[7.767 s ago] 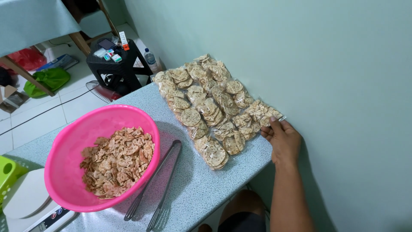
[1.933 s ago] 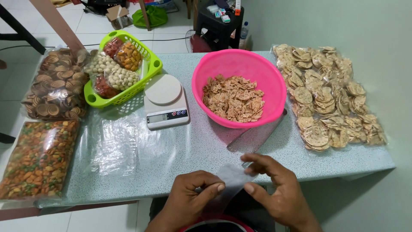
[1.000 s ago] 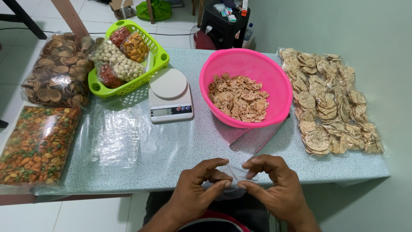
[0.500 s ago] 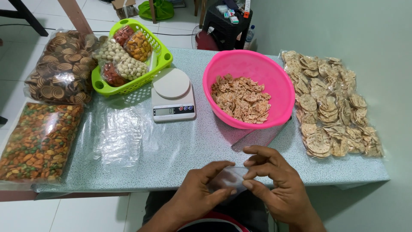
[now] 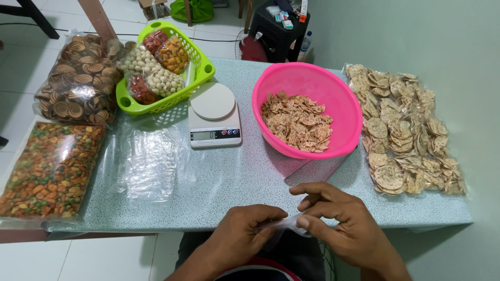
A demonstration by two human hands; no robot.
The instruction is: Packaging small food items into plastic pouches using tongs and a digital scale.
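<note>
Item: small clear plastic bag (image 5: 285,225), pinched between both hands at the table's near edge. The left hand (image 5: 240,235) grips its left end with thumb and fingertips closed on the film; the right hand (image 5: 337,222) pinches the right end, fingers curled over it. The bag's long axis runs left to right between the two grips, both hands equally close.

Beyond the grip, directly ahead: pink bowl (image 5: 307,115) of chips. Ahead and left: kitchen scale (image 5: 214,115), green basket (image 5: 165,66) of packed snacks, stack of flat clear bags (image 5: 147,162). Far left: two large snack bags. Right: packed crackers (image 5: 405,129).

Change from half a second earlier: the hands sit slightly further apart, and the film is more bunched.
</note>
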